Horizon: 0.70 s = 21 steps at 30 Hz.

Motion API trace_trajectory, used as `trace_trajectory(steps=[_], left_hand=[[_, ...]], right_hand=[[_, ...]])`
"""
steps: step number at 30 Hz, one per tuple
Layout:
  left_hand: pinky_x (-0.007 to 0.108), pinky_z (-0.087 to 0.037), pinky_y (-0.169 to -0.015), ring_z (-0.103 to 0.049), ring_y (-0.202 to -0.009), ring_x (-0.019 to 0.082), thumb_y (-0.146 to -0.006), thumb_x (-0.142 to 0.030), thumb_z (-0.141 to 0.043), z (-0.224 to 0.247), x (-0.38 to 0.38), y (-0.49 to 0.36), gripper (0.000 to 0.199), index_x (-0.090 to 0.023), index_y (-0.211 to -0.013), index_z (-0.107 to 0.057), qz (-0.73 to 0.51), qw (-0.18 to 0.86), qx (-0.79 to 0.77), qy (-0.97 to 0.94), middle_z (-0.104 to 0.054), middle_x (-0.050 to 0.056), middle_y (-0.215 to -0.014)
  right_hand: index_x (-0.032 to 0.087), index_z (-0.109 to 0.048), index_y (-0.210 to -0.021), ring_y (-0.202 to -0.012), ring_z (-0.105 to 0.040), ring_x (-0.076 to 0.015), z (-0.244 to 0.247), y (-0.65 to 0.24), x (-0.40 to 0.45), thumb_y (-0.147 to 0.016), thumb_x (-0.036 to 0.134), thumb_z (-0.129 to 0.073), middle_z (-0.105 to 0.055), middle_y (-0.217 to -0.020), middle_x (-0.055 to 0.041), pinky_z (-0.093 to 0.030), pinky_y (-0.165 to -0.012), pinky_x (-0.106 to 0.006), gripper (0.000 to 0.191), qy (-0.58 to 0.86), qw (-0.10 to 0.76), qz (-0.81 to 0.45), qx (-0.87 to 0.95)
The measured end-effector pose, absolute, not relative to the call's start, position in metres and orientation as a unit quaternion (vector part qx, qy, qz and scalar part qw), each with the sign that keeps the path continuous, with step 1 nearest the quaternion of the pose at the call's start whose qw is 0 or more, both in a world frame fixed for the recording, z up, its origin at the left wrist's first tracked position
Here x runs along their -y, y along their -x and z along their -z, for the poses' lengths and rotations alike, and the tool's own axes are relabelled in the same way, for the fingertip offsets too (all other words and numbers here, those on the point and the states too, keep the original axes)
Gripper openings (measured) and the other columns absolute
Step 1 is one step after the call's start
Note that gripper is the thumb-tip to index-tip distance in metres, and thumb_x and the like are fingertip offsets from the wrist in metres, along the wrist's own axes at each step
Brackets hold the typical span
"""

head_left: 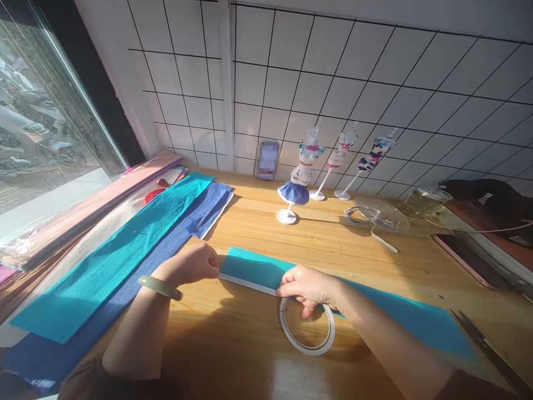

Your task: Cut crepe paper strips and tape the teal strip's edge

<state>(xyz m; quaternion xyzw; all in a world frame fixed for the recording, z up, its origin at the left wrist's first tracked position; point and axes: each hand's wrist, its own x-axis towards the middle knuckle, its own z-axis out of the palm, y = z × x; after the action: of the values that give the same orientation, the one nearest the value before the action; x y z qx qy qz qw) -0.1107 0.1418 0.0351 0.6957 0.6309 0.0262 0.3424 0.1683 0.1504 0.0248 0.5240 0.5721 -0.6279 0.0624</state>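
A teal paper strip lies across the wooden table, with white tape along its near edge. My left hand, a green bangle at its wrist, is closed at the left end of the tape; what its fingertips pinch is too small to make out. Over the strip, my right hand presses the tape with its fingertips and has its fingers through the white tape roll. My right forearm covers part of the strip.
Teal and blue paper lie at the left. Small dress forms stand at the back beside a phone. Scissors and another phone are at the right.
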Motion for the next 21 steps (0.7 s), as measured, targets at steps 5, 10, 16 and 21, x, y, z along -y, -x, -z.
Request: trace_trajectory(steps=[5, 10, 16, 21], left_hand=[[0.024, -0.022, -0.044, -0.036, -0.047, 0.010, -0.057, -0.026, -0.051, -0.045, -0.138, 0.104, 0.009, -0.019, -0.053, -0.050, -0.023, 0.330, -0.642, -0.692, -0.043, -0.005, -0.049], [0.023, -0.023, -0.043, -0.036, -0.046, 0.010, -0.058, -0.028, -0.052, -0.040, -0.139, 0.110, 0.010, -0.019, -0.056, -0.047, -0.026, 0.292, -0.674, -0.678, -0.046, -0.004, -0.051], [0.025, -0.027, -0.049, -0.045, -0.054, 0.014, -0.065, -0.025, -0.048, -0.042, -0.140, 0.115, 0.008, -0.019, -0.068, -0.051, -0.062, 0.228, -0.687, -0.687, -0.053, -0.001, -0.060], [0.023, -0.031, -0.050, -0.046, -0.055, 0.012, -0.076, -0.033, -0.044, -0.050, -0.133, 0.084, 0.014, -0.022, -0.077, -0.053, -0.101, 0.276, -0.604, -0.741, -0.052, -0.004, -0.061]], right_hand=[[0.020, -0.051, -0.066, -0.035, -0.021, -0.0030, -0.026, -0.166, -0.150, -0.074, 0.024, -0.057, -0.026, -0.036, 0.0128, -0.052, -0.049, -0.024, 0.011, -0.532, 0.063, 0.617, -0.576], [0.019, -0.052, -0.065, -0.034, -0.023, -0.0031, -0.029, -0.165, -0.148, -0.074, 0.025, -0.057, -0.027, -0.036, 0.0124, -0.051, -0.047, -0.024, 0.012, -0.543, 0.061, 0.609, -0.575], [0.019, -0.051, -0.065, -0.034, -0.023, -0.0024, -0.029, -0.166, -0.149, -0.074, 0.025, -0.059, -0.027, -0.037, 0.0125, -0.052, -0.047, -0.023, 0.013, -0.544, 0.059, 0.613, -0.570], [0.018, -0.056, -0.069, -0.035, -0.029, -0.0036, -0.029, -0.163, -0.151, -0.072, 0.024, -0.060, -0.027, -0.039, 0.0117, -0.051, -0.044, -0.023, 0.008, -0.553, 0.056, 0.617, -0.557]])
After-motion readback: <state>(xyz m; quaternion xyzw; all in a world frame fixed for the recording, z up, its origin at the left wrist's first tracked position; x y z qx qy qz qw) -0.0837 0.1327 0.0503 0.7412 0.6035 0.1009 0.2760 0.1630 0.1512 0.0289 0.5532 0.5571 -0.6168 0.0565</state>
